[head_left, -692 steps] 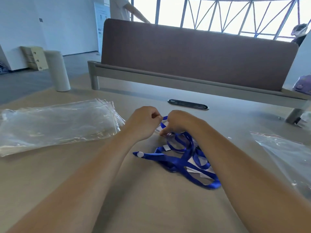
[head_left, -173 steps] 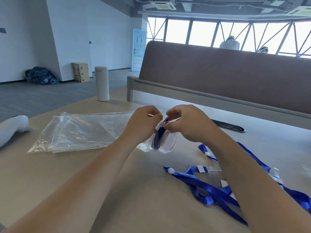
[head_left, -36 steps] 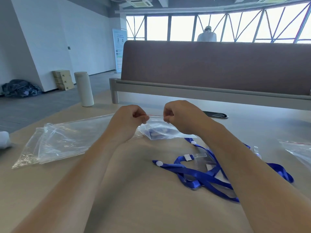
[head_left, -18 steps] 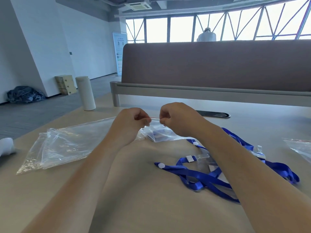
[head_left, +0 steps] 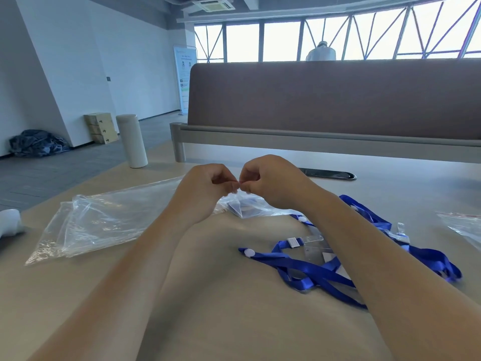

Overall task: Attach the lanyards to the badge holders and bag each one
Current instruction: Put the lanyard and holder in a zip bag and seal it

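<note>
Desk (head_left: 234, 321): left hand (head_left: 205, 188), right hand (head_left: 270, 178) pinch bag (head_left: 250, 208) top; body apparently droops below grip.

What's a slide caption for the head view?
Left hand and right hand pinch the clear bag at its red seal; blue lanyards beside.

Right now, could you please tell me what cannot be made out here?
Head view: seal of the small bag, mostly covered by the left hand and right hand pinching it.
Head view: its contents, blurred behind creased plastic.
Head view: second bag, cut off by the right edge.
Head view: poster text, too small.
</note>
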A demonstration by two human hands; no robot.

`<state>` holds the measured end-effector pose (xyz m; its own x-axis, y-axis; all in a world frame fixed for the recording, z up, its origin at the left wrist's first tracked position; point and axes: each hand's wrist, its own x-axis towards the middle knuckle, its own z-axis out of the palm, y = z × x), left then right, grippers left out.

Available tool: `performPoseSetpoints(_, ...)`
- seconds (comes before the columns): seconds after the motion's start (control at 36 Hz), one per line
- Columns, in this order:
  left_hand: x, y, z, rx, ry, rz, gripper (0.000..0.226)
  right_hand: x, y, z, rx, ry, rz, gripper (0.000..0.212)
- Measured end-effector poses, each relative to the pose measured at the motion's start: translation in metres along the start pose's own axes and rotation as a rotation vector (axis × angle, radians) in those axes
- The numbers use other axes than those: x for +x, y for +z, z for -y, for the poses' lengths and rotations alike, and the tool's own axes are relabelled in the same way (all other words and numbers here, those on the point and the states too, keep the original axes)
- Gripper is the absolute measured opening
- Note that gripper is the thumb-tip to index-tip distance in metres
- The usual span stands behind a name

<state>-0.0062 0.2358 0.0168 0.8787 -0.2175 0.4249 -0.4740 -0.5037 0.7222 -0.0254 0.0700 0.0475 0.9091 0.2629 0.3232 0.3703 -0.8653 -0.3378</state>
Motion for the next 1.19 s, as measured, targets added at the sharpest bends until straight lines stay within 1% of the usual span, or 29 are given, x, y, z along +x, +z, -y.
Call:
performPoseSetpoints(0.14,0.001,-0.003,0.000,0.006,-0.004,-0.003,0.017,-0.001,-0.005,-0.001,-0.006,-0.001,0.016,0.013)
performPoseSetpoints(0.31,0.003,-0.009,0.002,-0.017,-0.016,-0.022,0.010,0.000,-0.011,-0.009,-0.022,0.027,0.056,0.008)
performPoseSetpoints(0.44,0.005,-0.011,0.004,0.015,-0.024,-0.053,0.010,-0.001,-0.016,-0.015,-0.032,0.033,0.047,0.008)
performPoseSetpoints(0.56,0.003,-0.007,0.002,0.050,-0.018,-0.077,0.005,-0.001,-0.013,-0.013,-0.102,0.040,0.032,0.011)
performPoseSetpoints(0.61,0.001,-0.003,0.001,0.022,-0.027,-0.060,0.020,-0.002,-0.011,-0.010,-0.139,0.027,0.029,0.013)
performPoseSetpoints(0.64,0.000,-0.001,0.000,0.034,-0.027,-0.045,0.023,-0.003,-0.010,-0.008,-0.154,0.018,0.029,0.014)
performPoseSetpoints(0.67,0.000,0.001,-0.001,0.061,-0.020,-0.031,0.021,-0.003,-0.008,-0.006,-0.168,0.009,0.030,0.015)
performPoseSetpoints(0.72,-0.001,0.003,-0.003,0.144,-0.003,-0.015,0.008,-0.003,-0.006,-0.003,-0.193,-0.006,0.028,0.018)
performPoseSetpoints(0.75,-0.001,0.004,-0.003,0.168,0.006,-0.015,0.006,-0.003,-0.005,-0.002,-0.202,-0.007,0.030,0.018)
performPoseSetpoints(0.89,-0.001,0.002,-0.002,0.195,0.011,-0.027,0.011,-0.003,-0.005,-0.004,-0.176,0.000,0.036,0.014)
performPoseSetpoints(1.08,0.000,-0.006,0.004,0.186,0.006,-0.068,0.016,-0.002,-0.018,-0.020,-0.152,0.064,0.043,0.010)
performPoseSetpoints(1.19,0.000,-0.001,0.005,0.269,-0.019,-0.065,0.010,-0.003,-0.015,-0.019,-0.204,0.062,0.048,0.012)
